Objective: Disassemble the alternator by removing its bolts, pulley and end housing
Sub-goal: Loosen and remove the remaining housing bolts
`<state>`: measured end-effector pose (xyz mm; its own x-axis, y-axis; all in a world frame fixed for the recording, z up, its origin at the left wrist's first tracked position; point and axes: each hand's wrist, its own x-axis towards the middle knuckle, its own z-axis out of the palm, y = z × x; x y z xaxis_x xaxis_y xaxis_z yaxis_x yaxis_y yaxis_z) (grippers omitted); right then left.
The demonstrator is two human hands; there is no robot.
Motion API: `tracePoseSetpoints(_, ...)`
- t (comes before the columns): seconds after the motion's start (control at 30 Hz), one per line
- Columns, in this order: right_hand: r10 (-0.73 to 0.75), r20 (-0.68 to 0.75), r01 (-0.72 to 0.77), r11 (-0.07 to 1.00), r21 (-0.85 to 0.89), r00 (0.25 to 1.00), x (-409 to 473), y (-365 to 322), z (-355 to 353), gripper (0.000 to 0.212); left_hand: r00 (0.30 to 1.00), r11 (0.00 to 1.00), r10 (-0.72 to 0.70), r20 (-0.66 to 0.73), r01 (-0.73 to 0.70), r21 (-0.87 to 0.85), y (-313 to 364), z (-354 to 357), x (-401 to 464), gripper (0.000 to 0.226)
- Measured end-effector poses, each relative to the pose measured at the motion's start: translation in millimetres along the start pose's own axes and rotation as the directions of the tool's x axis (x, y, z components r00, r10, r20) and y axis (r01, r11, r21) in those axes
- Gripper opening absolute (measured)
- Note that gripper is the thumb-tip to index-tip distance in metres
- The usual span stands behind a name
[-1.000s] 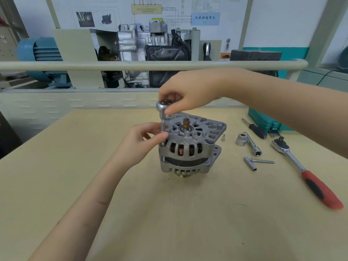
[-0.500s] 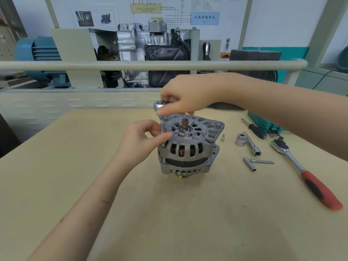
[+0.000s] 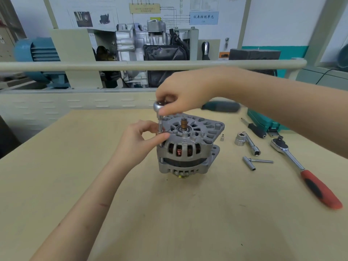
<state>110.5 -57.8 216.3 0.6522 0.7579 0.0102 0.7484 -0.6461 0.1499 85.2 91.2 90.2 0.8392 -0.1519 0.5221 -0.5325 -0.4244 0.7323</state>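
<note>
Alternator [image 3: 185, 147] is stood upright near the middle of the bench [image 3: 56, 176], pulley [image 3: 183, 176] downward and touching the wood, shaft end pointing up. A driver [image 3: 159, 117] with a round chrome head is set vertically on a bolt at the housing's left rim. The head is pinched from above by the fingers of the right hand [image 3: 186, 93]; the thin shank is gripped lower down between thumb and fingertips of the left hand [image 3: 139, 142], which is pressed against the housing's left side. The bolt itself is hidden by shank and fingers.

To the right of the alternator, apart from it, a small socket [image 3: 222, 137] is stood on the bench. Farther right a large socket on an extension bar [image 3: 248, 141] is laid, and just nearer a T-shaped socket tool [image 3: 254, 162]. A ratchet [image 3: 305, 170] with red and black grip is laid diagonally toward the right edge. A black-handled screwdriver [image 3: 254, 129] is placed beside a green case [image 3: 263, 119] at the far right. Part of the case is covered by the right forearm. Behind the bench a rail [image 3: 75, 65] is run across, with an engine display [image 3: 150, 46] beyond it.
</note>
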Motion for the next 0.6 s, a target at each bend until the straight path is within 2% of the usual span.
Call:
tracePoseSetpoints(0.1, -0.026, 0.035, 0.025, 1.0, 0.018, 0.999, -2.3, 2.3, -1.9, 0.029, 0.997, 0.997, -0.027, 0.074, 0.033, -0.075, 1.7, -4.8, 1.7, 0.016)
tracePoseSetpoints(0.2, 0.049, 0.0, -0.049, 0.998, -0.042, 0.999, -0.1, -0.3, 3.3, 0.045, 1.0, 1.0, -0.016, -0.002, 0.016, -0.009, 3.3, 2.0, 2.8, 0.022)
tracePoseSetpoints(0.27, 0.055, -0.01, -0.056, 0.998, -0.029, 0.998, 3.4, -1.4, 2.6, 0.046, 0.999, 1.0, -0.007, -0.046, 0.008, 0.022, 2.1, 3.9, 1.3, 0.026)
tracePoseSetpoints(0.37, 0.016, 0.034, -0.018, 0.998, 0.053, 0.999, 2.5, -1.0, -3.1, 0.032, 0.997, 0.998, -0.04, 0.069, 0.044, -0.05, 2.2, -3.0, 1.0, 0.011)
tracePoseSetpoints(0.43, -0.018, 0.018, 0.017, 0.999, 0.051, 1.0, 1.1, 0.5, -2.0, 0.03, 0.99, 0.992, -0.054, 0.129, 0.068, -0.107, 2.9, -5.9, 2.1, 0.011)
tracePoseSetpoints(0.53, 0.032, -0.028, -0.033, 0.998, -0.056, 0.999, 0.7, -1.3, 3.9, 0.042, 1.0, 1.0, -0.026, 0.015, 0.027, -0.005, 4.5, -0.4, 3.0, 0.018)
tracePoseSetpoints(0.6, 0.067, -0.044, -0.07, 0.995, -0.068, 0.997, -0.1, -1.7, 4.2, 0.046, 0.999, 0.999, 0.003, -0.053, -0.001, 0.046, 4.8, 3.0, 1.8, 0.024)
